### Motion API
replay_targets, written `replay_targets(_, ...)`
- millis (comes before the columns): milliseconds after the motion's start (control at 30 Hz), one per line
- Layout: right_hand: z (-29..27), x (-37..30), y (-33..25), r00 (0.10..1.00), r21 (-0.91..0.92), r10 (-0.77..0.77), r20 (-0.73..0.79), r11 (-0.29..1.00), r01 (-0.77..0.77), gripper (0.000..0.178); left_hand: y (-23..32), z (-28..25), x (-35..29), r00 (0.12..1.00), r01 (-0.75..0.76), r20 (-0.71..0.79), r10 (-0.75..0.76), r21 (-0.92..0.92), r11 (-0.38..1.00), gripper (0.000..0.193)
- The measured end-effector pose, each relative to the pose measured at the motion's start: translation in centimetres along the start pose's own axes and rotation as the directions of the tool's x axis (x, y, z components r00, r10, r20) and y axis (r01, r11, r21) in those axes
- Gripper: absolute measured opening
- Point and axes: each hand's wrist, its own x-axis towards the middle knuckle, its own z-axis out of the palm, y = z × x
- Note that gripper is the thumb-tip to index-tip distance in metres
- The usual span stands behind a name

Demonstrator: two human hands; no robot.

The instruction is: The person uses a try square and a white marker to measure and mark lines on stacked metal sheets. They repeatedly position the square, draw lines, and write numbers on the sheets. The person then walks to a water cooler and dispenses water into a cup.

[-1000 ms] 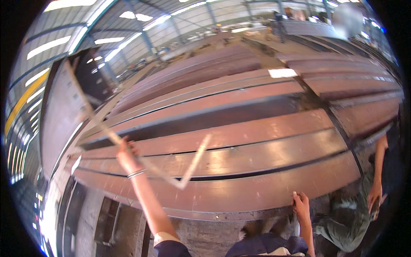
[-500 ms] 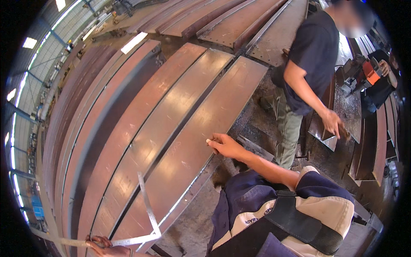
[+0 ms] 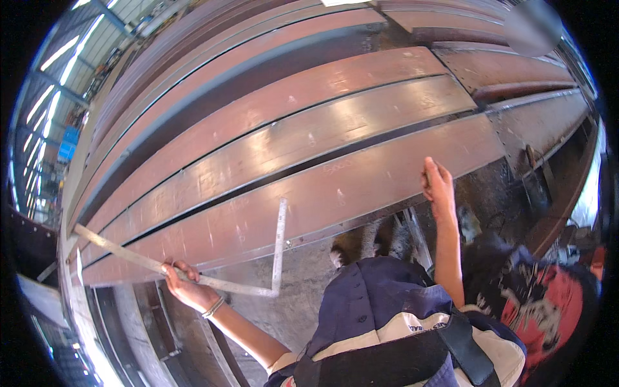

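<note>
A metal carpenter's square (image 3: 278, 248) is in my left hand (image 3: 188, 287), whose fingers wrap round its long arm at the lower left. That long arm reaches left over the end of the nearest steel beam (image 3: 380, 169); the short arm points away from me across the beam's near edge. My right hand (image 3: 439, 186) hovers over or rests on the right part of the same beam, its fingers curled together. What they hold, if anything, I cannot make out. Pale chalk-like marks show on the beam's brown top face.
More long steel beams (image 3: 309, 122) lie side by side beyond, with dark gaps between them. Shorter beams (image 3: 535, 122) stand at the far right. A person in a black and red shirt (image 3: 541, 290) is close on my right. Bars and supports (image 3: 151, 322) lie below at left.
My view has swung to the left, so the beams now run more across it. The square and my left hand have come further into view. The right hand stays closed.
</note>
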Motion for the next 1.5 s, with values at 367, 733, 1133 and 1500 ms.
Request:
replay_targets(367, 5.3, -3.6, 2.9, 0.958, -0.253, 0.139, 0.25, 0.965, -0.074, 0.04, -10.4, -4.8, -0.9, 0.91, 0.326, -0.211, -0.356, -0.162, 0.931, 0.037)
replay_targets(733, 15.7, -8.9, 8.5, 0.595, -0.528, 0.443, 0.671, 0.848, -0.035, 0.037, -20.4, -4.8, -2.1, 0.766, 0.529, -0.135, -0.629, -0.424, 0.735, 0.03)
replay_targets(1133, 19.1, -12.1, 11.7, 0.317, -0.505, 0.526, 0.789, 0.849, -0.154, 0.033, -19.3, -10.1, -0.9, 0.75, 0.66, -0.01, -0.661, -0.043, 0.75, 0.032)
replay_targets(1500, 21.6, -12.8, 13.1, 0.468, -0.438, 0.39, 0.793, 0.899, -0.006, 0.021, -17.9, -12.2, -0.5, 0.788, 0.614, 0.0, -0.615, -0.07, 0.787, 0.035)
